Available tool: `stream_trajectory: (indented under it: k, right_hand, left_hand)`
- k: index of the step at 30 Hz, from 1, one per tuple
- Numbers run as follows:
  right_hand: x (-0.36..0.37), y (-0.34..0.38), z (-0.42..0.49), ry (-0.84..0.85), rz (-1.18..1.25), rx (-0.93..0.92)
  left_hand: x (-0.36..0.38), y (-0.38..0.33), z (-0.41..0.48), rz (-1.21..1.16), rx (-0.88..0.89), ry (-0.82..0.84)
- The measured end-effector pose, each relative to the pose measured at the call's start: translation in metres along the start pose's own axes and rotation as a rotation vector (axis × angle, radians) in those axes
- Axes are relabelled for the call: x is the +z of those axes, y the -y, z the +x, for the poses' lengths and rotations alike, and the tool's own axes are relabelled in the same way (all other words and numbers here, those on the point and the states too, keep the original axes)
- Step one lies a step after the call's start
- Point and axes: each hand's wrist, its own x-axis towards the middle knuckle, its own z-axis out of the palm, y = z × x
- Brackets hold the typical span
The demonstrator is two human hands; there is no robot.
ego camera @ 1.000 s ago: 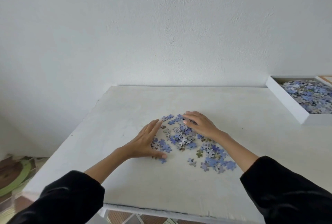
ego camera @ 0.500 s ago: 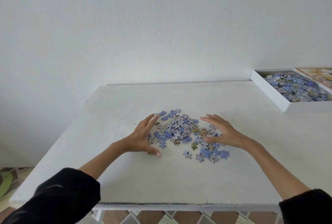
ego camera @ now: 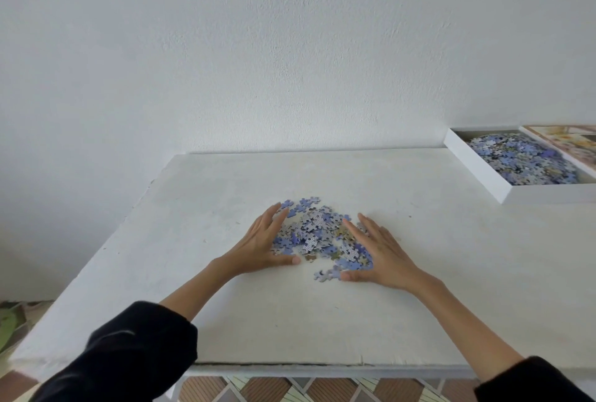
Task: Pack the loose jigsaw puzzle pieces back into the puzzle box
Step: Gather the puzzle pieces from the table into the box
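Between the flat, empty left hand (ego camera: 261,246) and right hand (ego camera: 382,254) lies a blue cardboard jigsaw-piece heap (ego camera: 312,233). White cardboard puzzle box (ego camera: 476,166): well outside the right hand.

We've got a single wide-angle camera here, worn on the head, sitting above the near edge of the worktop (ego camera: 419,304) and looking forward and down toward the far wall (ego camera: 290,46). It's close in: the left hand (ego camera: 261,246) and right hand (ego camera: 383,256) land mid-frame. The wall fills our upper half, and the puzzle box (ego camera: 477,169) is clipped far right.
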Motion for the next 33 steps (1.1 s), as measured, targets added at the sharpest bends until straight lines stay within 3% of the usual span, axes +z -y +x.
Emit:
stream_trajectory:
  k: [7, 12, 19, 24, 28, 33]
  right_hand:
    - [0.003, 0.005, 0.004, -0.082, 0.018, 0.014]
    - [0.006, 0.003, -0.007, -0.027, -0.025, -0.002]
    - [0.004, 0.005, 0.024, -0.021, -0.035, 0.016]
    - [-0.010, 0.000, 0.046, -0.110, 0.227, -0.065]
    - [-0.020, 0.006, 0.074, -0.121, 0.369, -0.073]
    - [-0.016, 0.011, 0.098, -0.032, 0.215, -0.149]
  left_hand:
    - [0.000, 0.003, -0.001, 0.028, -0.033, -0.030]
    - [-0.005, 0.006, -0.003, -0.031, -0.126, -0.068]
    - [-0.006, -0.013, 0.011, 0.000, 0.020, 0.066]
    - [-0.002, -0.016, 0.009, -0.083, -0.023, -0.003]
    - [0.010, -0.032, 0.002, 0.023, -0.044, -0.030]
    - [0.012, -0.039, 0.001, 0.053, -0.073, 0.003]
